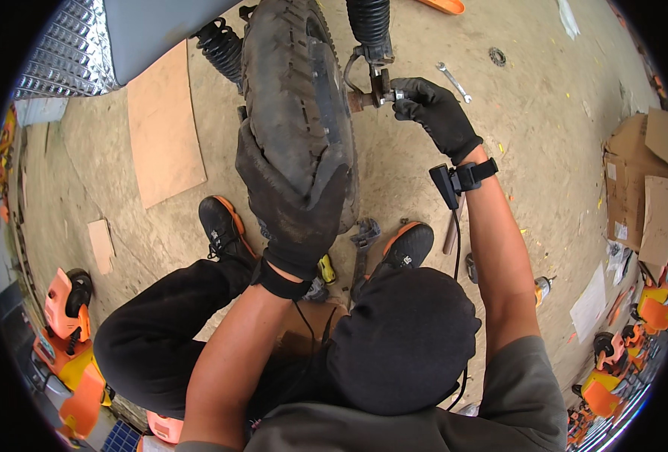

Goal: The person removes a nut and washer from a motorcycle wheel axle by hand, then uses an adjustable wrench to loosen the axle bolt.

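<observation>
Most of the view is tan concrete floor, scuffed, curving off toward the dark rim. 1 large cardboard sheet lies flat on the left, 1 small cardboard piece below it. On the right, a wrench and a toothed ring; a cardboard box stands near the right edge, flaps out. Orange-and-yellow scooters sit along both lower edges. Checkered metal plate at upper left.

Room: a stretch of floor separates right hand from box; the wrench lies in it, nearer the hand. On the left, floor shows between sheet and wheel. Tighter below: 2 dark shoes flank the wheel's near end, a metal tool between them.

Wheel at upper centre, upright, between 2 black ribbed struts. Left hand, gloved, spread around the near tread, gripping both sides. Right hand, gloved, pinches a small metal fitting at the axle end; fingertips partly hidden.
</observation>
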Available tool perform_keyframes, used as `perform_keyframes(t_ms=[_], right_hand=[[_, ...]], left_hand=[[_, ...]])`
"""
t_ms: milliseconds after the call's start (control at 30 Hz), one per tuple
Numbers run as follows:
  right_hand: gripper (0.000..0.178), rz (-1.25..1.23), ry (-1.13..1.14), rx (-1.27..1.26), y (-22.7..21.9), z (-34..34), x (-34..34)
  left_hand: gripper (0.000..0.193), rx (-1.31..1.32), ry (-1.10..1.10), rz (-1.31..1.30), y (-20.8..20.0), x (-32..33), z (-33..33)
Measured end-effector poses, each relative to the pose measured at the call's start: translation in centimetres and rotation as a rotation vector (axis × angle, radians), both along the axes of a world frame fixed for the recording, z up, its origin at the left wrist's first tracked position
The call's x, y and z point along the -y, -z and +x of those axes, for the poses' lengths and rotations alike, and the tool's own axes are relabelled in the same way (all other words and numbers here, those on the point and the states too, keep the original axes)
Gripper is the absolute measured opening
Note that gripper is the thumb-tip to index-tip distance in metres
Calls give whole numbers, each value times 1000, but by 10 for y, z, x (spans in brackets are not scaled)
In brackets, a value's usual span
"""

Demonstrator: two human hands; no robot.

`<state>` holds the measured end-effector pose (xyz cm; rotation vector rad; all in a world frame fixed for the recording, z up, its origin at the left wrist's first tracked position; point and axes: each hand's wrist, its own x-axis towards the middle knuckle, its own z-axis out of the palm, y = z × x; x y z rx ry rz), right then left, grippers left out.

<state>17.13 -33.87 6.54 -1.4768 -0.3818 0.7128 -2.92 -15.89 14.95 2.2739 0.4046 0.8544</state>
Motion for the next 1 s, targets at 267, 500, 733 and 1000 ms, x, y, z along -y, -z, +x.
perform_keyframes(t_ms=[267,500,733,1000], right_hand=[[40,-370,-99,-65,-11,11,-4],[30,-181,47,-46,-5,-1,-12],[26,-125,-37,-79,-1,1,-4],[26,-66,113,45,-4,-9,-15]], left_hand=[[87,-9,-9,18,3,0,-1],[81,-10,-16,19,3,0,0],[81,-2,-26,11,0,1,1],[81,9,-7,23,1,1,2]])
